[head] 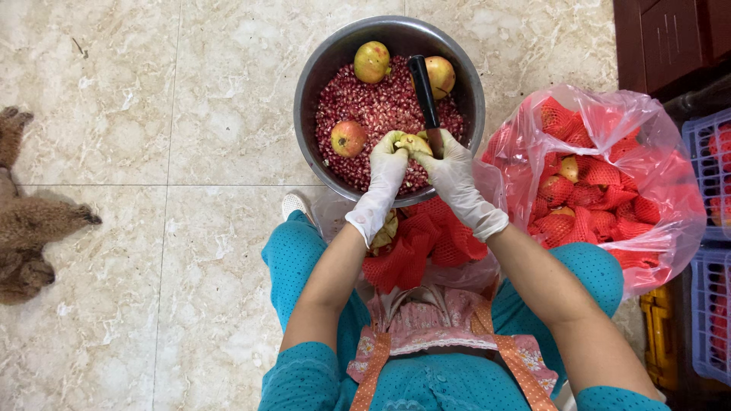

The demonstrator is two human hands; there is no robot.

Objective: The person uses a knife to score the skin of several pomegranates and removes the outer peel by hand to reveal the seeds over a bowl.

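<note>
Head view: left hand (387, 156) is gripping a pomegranate piece (412, 142), right hand (449, 161) is clutching the knife (424, 95), seeding; next calls for careful prying

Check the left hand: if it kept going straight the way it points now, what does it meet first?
The left hand points up-image over the metal bowl. Past the pomegranate piece it holds, it would likely meet the heap of red seeds; depth is unclear from above.
</note>
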